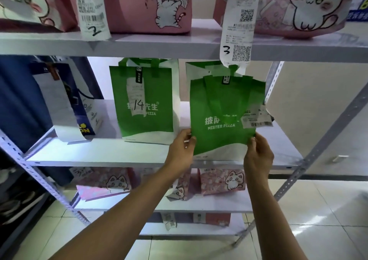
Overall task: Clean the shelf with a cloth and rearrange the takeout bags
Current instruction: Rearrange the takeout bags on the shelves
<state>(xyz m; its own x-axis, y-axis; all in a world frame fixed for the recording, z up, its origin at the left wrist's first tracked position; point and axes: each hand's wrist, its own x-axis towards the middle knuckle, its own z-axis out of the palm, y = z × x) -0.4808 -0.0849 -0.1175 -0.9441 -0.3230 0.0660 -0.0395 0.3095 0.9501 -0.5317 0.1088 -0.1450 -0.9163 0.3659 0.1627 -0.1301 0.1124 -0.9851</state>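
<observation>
Shelf (99, 152); fingers (189, 138) pinching green bag (225, 108)

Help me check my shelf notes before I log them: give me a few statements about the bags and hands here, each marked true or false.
1. Both hands hold a green bag. True: the left hand and right hand grip its lower corners.
2. The other green bag bears a slip marked 14. True.
3. Green bags fill the top shelf. False: pink cat bags stand there.
4. A cloth lies on the middle shelf. False: none shows.
</observation>
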